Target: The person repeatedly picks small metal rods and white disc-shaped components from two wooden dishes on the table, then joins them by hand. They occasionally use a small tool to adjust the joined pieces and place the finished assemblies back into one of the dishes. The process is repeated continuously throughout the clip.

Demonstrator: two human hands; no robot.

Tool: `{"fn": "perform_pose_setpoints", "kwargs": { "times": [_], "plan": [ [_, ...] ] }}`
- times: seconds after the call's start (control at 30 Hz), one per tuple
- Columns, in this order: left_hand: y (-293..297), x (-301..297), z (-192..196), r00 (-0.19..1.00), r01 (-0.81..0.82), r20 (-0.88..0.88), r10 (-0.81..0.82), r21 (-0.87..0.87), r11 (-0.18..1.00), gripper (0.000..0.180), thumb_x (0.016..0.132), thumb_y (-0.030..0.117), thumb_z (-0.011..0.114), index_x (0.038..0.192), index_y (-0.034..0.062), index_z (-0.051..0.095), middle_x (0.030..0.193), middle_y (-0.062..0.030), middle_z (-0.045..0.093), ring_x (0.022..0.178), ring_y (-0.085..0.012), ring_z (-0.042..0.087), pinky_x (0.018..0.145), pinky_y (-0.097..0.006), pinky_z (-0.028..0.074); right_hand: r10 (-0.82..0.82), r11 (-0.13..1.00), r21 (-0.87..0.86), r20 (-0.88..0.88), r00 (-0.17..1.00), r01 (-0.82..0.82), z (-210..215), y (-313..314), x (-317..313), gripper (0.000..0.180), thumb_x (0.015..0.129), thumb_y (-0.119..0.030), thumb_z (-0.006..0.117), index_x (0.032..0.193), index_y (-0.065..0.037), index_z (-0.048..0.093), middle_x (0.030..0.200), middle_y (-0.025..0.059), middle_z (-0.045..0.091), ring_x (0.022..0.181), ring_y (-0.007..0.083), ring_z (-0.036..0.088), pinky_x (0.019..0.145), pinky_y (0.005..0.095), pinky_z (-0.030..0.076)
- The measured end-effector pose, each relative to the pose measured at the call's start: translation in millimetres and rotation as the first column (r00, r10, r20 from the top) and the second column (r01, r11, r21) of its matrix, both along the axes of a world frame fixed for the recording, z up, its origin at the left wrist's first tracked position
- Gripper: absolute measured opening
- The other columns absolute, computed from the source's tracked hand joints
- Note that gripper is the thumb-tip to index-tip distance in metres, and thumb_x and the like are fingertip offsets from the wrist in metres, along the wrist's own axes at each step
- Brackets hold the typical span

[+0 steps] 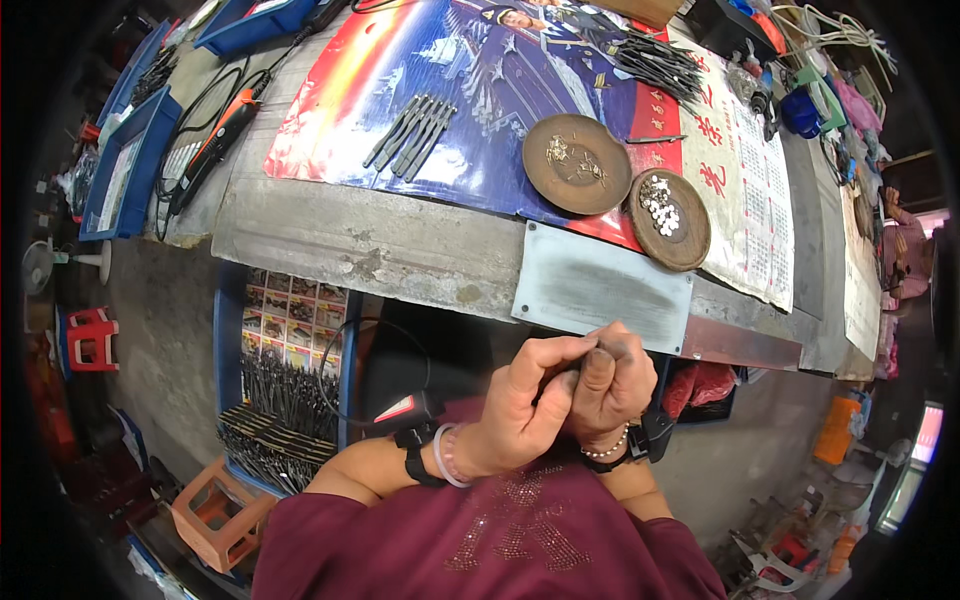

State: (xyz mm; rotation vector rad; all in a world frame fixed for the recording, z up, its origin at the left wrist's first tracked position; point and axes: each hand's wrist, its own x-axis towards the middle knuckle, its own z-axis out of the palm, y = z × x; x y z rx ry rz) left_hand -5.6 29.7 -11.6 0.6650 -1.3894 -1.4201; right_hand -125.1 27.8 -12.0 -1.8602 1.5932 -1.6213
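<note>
Both hands meet close to the body, just below the front edge of the grey metal surface (400, 250). The left hand (515, 410) and the right hand (612, 380) press against each other, fingers curled, their grip pinching a small dark metal piece (585, 352) between the fingertips; its exact shape is too hidden to tell. Just beyond the hands a flat grey metal plate (600, 288) lies at the surface edge. Further back sit a round brown dish of small brass-coloured parts (577, 163) and, beside it, a round brown dish of small silvery pieces (669, 218). A row of dark metal rods (410, 132) lies on the colourful poster (420, 90).
</note>
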Motion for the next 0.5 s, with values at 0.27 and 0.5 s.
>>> {"fn": "perform_pose_setpoints", "kwargs": {
  "times": [0.27,0.5],
  "plan": [
    [3.7,1.1,-2.8,0.986,0.049,-0.166,-0.031,0.105,0.993,0.03,0.095,-0.001,0.047,0.124,-0.0028,0.048,0.113,-0.0129,0.062,0.099,-0.0135,0.06,0.086,-0.026,0.048,0.042,0.962,0.192,0.603,0.797,-0.196,13.1,16.9,0.3,0.01,0.093,-0.003,0.054,0.085,0.003,0.055,0.075,0.0101,0.058,0.064,0.0107,0.054,0.054,0.0225,0.043],
    [4.3,3.7,-3.0,0.999,-0.013,-0.035,0.014,0.022,1.0,0.028,0.096,-0.001,0.045,0.124,-0.0041,0.046,0.107,-0.0072,0.058,0.094,-0.0075,0.055,0.084,-0.022,0.045,0.014,0.996,0.086,0.096,0.995,-0.022,7.4,15.7,4.8,0.012,0.08,0.004,0.062,0.088,0.003,0.053,0.077,0.0126,0.058,0.063,0.0227,0.055,0.06,0.0316,0.049]
  ]
}}
